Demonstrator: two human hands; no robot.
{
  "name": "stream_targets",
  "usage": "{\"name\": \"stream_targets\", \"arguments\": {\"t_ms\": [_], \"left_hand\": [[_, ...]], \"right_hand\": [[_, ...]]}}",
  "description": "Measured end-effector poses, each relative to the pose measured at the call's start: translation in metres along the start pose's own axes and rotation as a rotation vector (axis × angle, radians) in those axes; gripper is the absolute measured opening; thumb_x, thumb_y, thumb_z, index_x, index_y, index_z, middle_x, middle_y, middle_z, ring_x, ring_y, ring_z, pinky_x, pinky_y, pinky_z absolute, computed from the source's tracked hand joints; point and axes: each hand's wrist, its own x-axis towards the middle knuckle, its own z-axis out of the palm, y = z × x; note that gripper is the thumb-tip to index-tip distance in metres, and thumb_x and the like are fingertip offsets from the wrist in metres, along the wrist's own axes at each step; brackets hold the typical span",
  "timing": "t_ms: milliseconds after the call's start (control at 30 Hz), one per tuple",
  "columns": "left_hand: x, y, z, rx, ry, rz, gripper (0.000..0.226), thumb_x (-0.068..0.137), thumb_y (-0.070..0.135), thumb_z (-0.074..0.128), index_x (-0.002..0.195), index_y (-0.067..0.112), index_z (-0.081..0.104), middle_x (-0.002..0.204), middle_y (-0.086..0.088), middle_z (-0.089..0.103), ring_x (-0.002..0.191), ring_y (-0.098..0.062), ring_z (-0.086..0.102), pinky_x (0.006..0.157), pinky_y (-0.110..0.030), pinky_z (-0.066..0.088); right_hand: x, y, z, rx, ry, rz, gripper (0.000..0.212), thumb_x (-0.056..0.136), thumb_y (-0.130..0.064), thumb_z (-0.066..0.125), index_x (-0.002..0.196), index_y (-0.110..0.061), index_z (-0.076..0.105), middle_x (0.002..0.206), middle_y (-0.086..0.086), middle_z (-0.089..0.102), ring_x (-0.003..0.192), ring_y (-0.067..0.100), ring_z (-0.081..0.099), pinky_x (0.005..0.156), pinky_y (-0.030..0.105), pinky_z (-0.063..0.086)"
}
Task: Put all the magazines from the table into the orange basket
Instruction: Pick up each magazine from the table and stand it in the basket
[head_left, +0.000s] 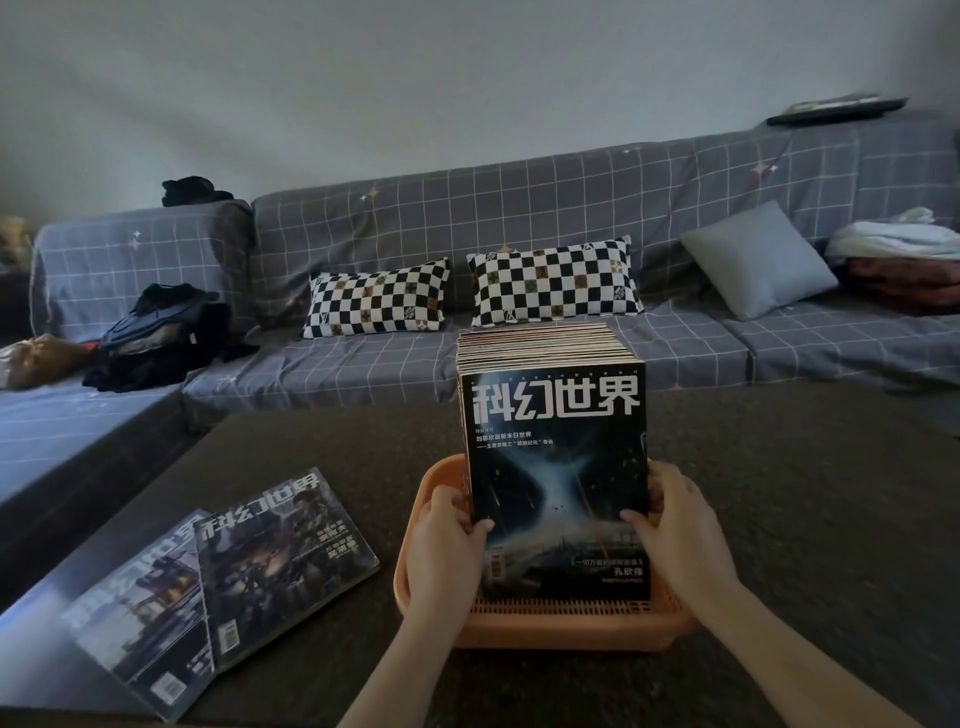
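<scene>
One head-worn camera looks forward and down across the dark table (779, 493) toward the sofa (519, 218) at twelve o'clock. The basket (415, 587) sits close below at six, forearms entering from the bottom edge.

You are working in a dim room with a cold, bluish cast. Soft daylight reaches you from the left: it puts a pale sheen on the glossy covers of the 2 flat magazines (218, 587) and a grey glare on the near left corner of the dark speckled table (779, 493). Shadows are weak and diffuse. Your wide lens bows the grey checked sofa (519, 208) and darkens the corners. Far edges look soft; the upright black magazine cover (556, 467) reads sharp.
</scene>
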Motion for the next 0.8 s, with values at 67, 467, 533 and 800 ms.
{"name": "stream_targets", "arguments": {"t_ms": [67,467,533,800], "left_hand": [[0.000,-0.001,0.000,-0.013,0.010,0.018,0.029,0.088,0.026,0.068,0.116,0.022,0.062,0.095,0.016,0.065,0.082,0.004,0.060,0.072,-0.016,0.049],[-0.001,-0.002,-0.001,0.001,-0.019,0.015,0.019,0.095,0.024,0.058,0.108,0.019,0.071,0.074,0.012,0.069,0.058,0.003,0.063,0.056,-0.012,0.049],[-0.001,0.000,-0.002,-0.017,-0.025,0.017,0.018,0.095,0.025,0.059,0.108,0.022,0.071,0.073,0.015,0.067,0.061,0.004,0.064,0.058,-0.013,0.052],[-0.008,0.001,-0.010,0.023,0.069,0.003,0.044,0.092,0.041,0.060,0.132,0.023,0.057,0.115,0.010,0.070,0.096,-0.004,0.065,0.085,-0.031,0.054]], "right_hand": [[0.000,0.001,0.001,-0.020,0.006,-0.025,0.061,0.079,-0.016,0.070,0.134,-0.018,0.043,0.122,0.004,0.058,0.111,0.017,0.057,0.093,0.035,0.047],[0.002,0.007,0.004,-0.037,-0.054,-0.122,0.071,0.083,-0.017,0.066,0.143,-0.021,0.029,0.110,-0.003,0.069,0.093,0.005,0.065,0.075,0.008,0.038],[0.002,0.007,0.003,-0.011,-0.060,-0.121,0.070,0.083,-0.017,0.066,0.143,-0.021,0.030,0.114,-0.002,0.067,0.098,0.006,0.064,0.078,0.010,0.039],[-0.006,0.002,-0.006,0.148,-0.008,-0.033,0.059,0.080,-0.016,0.070,0.133,-0.014,0.044,0.113,0.002,0.065,0.092,0.002,0.057,0.078,0.017,0.045]]}}
